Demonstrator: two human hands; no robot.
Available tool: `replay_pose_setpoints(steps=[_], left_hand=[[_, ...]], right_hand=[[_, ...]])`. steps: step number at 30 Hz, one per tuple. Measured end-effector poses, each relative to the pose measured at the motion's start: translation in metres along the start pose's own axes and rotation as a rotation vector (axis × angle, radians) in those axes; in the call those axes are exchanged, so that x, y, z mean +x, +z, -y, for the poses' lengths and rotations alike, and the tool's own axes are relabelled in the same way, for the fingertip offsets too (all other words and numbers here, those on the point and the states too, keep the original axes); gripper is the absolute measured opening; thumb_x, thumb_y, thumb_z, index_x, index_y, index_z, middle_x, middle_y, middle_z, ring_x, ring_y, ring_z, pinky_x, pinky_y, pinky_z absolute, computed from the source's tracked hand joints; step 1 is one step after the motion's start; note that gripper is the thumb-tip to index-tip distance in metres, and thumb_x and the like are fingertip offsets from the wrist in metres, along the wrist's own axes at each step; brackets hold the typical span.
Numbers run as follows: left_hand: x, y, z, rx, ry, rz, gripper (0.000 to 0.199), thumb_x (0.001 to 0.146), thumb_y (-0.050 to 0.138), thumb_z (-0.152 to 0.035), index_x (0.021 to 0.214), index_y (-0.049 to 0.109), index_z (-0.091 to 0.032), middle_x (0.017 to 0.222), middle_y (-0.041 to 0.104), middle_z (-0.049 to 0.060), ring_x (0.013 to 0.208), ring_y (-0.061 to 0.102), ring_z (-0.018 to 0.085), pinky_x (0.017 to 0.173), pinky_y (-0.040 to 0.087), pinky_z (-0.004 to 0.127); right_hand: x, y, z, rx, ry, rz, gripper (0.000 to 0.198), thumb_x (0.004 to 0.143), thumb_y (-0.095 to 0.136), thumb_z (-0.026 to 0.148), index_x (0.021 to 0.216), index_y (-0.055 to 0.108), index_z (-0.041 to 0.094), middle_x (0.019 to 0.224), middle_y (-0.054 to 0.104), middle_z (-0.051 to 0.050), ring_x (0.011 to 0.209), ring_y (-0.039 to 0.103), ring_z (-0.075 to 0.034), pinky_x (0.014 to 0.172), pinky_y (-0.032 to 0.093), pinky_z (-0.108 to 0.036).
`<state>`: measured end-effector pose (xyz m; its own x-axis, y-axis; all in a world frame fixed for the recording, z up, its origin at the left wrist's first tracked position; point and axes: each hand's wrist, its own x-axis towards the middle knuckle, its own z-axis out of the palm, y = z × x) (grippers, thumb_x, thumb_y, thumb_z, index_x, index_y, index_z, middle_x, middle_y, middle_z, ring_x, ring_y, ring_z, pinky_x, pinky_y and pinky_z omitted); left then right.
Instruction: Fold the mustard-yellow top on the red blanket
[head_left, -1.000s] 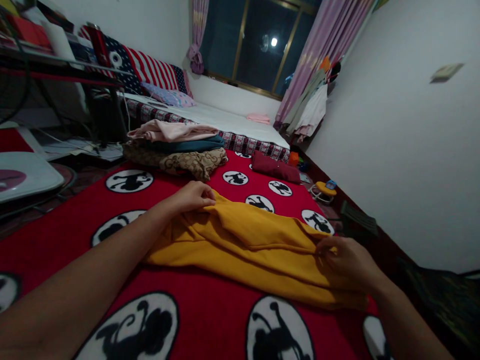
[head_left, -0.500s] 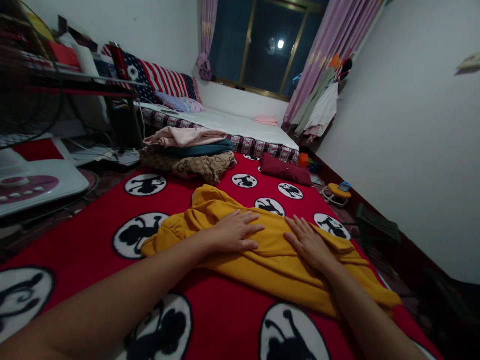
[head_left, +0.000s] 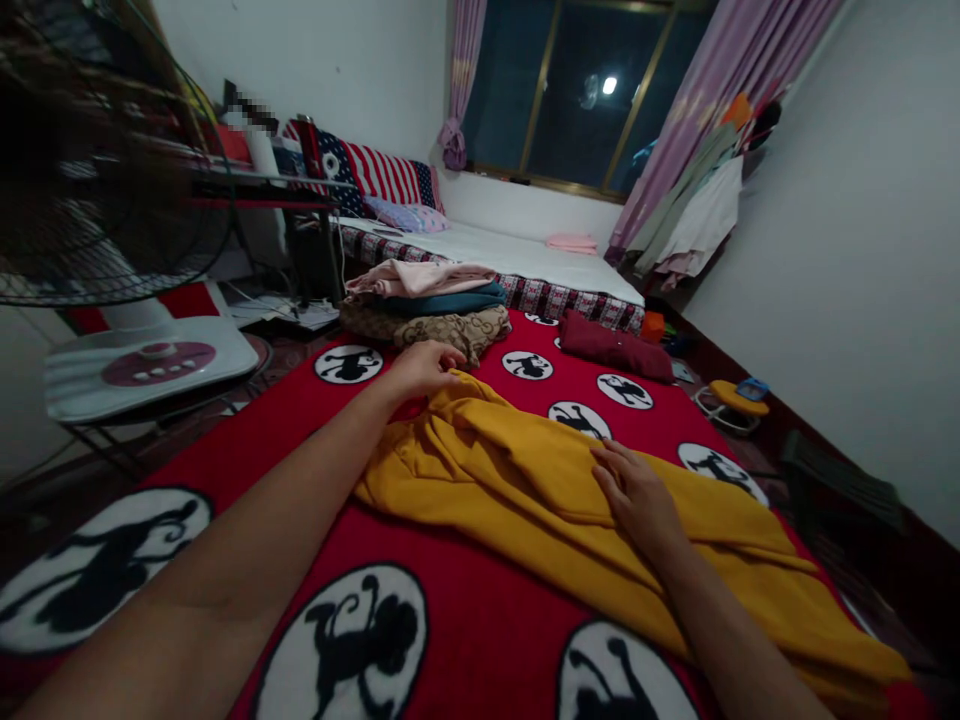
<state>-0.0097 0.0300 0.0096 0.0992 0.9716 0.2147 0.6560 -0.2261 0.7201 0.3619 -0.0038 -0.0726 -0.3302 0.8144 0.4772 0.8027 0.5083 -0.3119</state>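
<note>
A mustard-yellow garment (head_left: 517,470) lies folded lengthwise across the red blanket (head_left: 480,640), with creases along it. My left hand (head_left: 429,368) is at its far left corner, fingers bent and closed on the cloth edge there; the fingertips are partly hidden. My right hand (head_left: 636,495) rests on the middle of the garment, open, fingers stretched towards its far edge. Just beyond my left hand sits a stack of folded clothes (head_left: 427,300), pink on top, teal and patterned brown below. Farther right lies a folded maroon cloth (head_left: 615,345).
A fan (head_left: 112,180) with a white base (head_left: 161,365) stands on the left beside a cluttered table. At the back is a bed (head_left: 480,250) under a window. Along the right are a yellow stool (head_left: 739,398), a dark folding seat (head_left: 840,480) and hanging clothes (head_left: 705,215).
My left hand has moved from flat on the garment to its far left corner and closed there. My right hand stays on the cloth. The view has swung left.
</note>
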Motion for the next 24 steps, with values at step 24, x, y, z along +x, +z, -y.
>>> replay_pose_setpoints(steps=[24], left_hand=[[-0.018,0.026,-0.031,0.763,-0.045,-0.184,0.026,0.083,0.051,-0.022,0.096,0.074,-0.019,0.102,0.067,0.013,0.092,0.065,0.028,0.074,0.047,0.033]], right_hand=[[-0.002,-0.011,0.02,0.188,-0.121,-0.001,0.023,0.091,0.052,0.034,0.099,0.07,0.022,0.11,0.068,-0.01,0.105,0.063,-0.024,0.092,0.051,-0.041]])
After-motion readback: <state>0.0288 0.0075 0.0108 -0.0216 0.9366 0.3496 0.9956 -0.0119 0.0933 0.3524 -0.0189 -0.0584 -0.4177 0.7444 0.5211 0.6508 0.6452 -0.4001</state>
